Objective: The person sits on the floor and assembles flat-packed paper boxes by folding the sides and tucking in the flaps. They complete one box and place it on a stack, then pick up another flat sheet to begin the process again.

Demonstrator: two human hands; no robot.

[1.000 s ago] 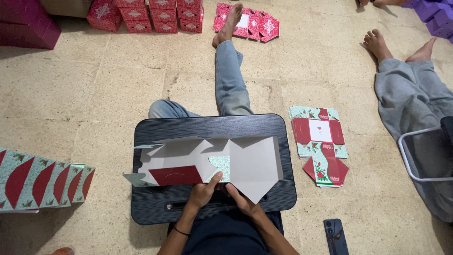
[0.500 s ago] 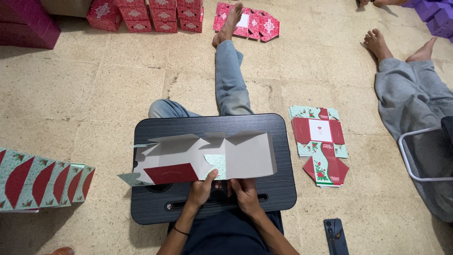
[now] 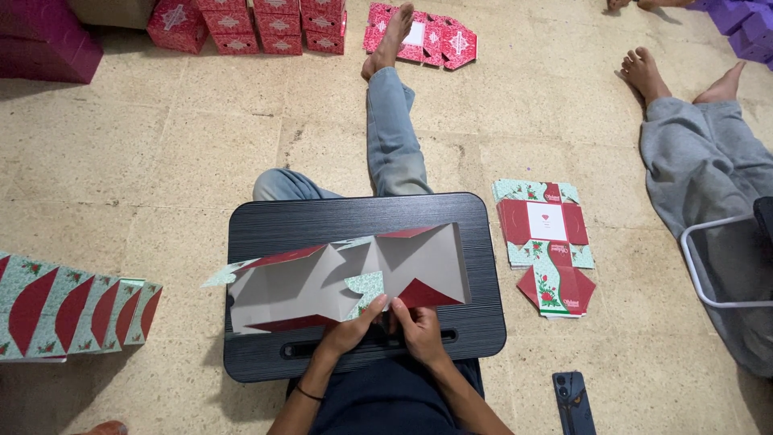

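- The flat box blank [image 3: 346, 278], grey inside with red and green printed flaps, lay half-folded on the black lap desk [image 3: 362, 221], its long panels raised into shallow ridges.
- The left hand [image 3: 348, 334] pinched the green-patterned flap at the blank's near edge, fingers closed on it; the right hand [image 3: 419, 326] sat just beside it, fingertips pressed on the red flap, though whether it truly gripped or only held the card down could not be told from this angle.
- Both hands worked at one small spot near the middle, so the far left end of the blank, overhanging the desk edge, was unsupported; it could have sagged or sprung back and undone the crease.
- Pressing a fold off its scored line would likely have buckled the thin card or torn a tab.
- The desk rested across the person's lap, with one jeans leg [image 3: 390, 129] stretched far; a shift of the knee might have tipped the work.
- More printed blanks [image 3: 547, 242] lay on the floor to the right, a phone [image 3: 573, 403] near them, and a fanned stack of folded pieces [image 3: 68, 306] at left, all well apart from the hands.
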